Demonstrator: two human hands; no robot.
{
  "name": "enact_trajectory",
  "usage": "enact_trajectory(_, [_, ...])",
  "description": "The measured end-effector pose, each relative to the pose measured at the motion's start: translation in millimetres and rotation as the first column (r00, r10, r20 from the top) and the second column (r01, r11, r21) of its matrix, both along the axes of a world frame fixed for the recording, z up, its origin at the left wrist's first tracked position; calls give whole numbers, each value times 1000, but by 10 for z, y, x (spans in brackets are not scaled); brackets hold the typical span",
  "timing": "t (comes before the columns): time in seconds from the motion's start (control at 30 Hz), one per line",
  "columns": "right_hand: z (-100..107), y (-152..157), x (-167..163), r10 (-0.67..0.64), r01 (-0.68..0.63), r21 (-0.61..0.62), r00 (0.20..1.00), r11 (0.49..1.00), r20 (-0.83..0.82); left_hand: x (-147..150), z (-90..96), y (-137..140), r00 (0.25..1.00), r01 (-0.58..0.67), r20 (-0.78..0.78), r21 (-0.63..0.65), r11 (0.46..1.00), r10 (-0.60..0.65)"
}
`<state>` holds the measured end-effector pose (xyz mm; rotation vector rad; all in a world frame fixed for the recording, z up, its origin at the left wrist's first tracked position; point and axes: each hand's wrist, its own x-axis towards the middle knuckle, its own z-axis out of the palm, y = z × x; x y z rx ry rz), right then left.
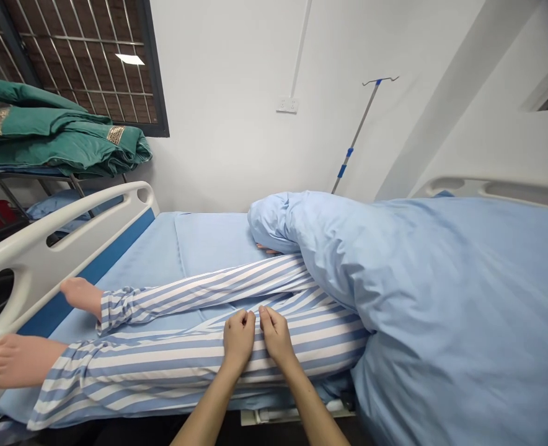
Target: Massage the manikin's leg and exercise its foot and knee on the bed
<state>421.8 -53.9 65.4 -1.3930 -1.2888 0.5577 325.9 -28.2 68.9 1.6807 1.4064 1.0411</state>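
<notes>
In the head view, at lower center, the left hand [239,336] and right hand [276,336] are curled into fists, side by side with a narrow gap, over blue-and-white striped pajama trousers [162,363]; whether they touch the cloth I cannot tell. The trousers stretch from lower left to center, between bare feet [20,361] and a light-blue quilt [446,297] at right.

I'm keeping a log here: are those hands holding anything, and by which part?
Nothing that shows: the left hand and right hand are curled into fists over the striped trousers.
</notes>
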Motion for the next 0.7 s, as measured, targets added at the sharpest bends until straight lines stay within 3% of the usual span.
enact_trajectory(0.2, [-30,22,66,38,-31,32,966,999,-256,149,441,9,939,102,335,-49,994,-80])
enact_trajectory(0.27, [-32,23,74,41,-30,40,953,999,-300,211,491,3,908,124,410,-51,991,-92])
enact_trajectory(0.4, [-12,2,82,41,-30,40,944,999,-326,314,263,-31,920,84,389,-96,992,-40])
enact_trajectory(0.53, [15,-21,75,-13,27,42,953,999,-304,354,-22,-107,991,2,133,17,1000,-4])
enact_trajectory(0.7, [-3,11,61,-45,56,35,964,998,-262,341,-58,-122,1000,2,9,62,998,-3])
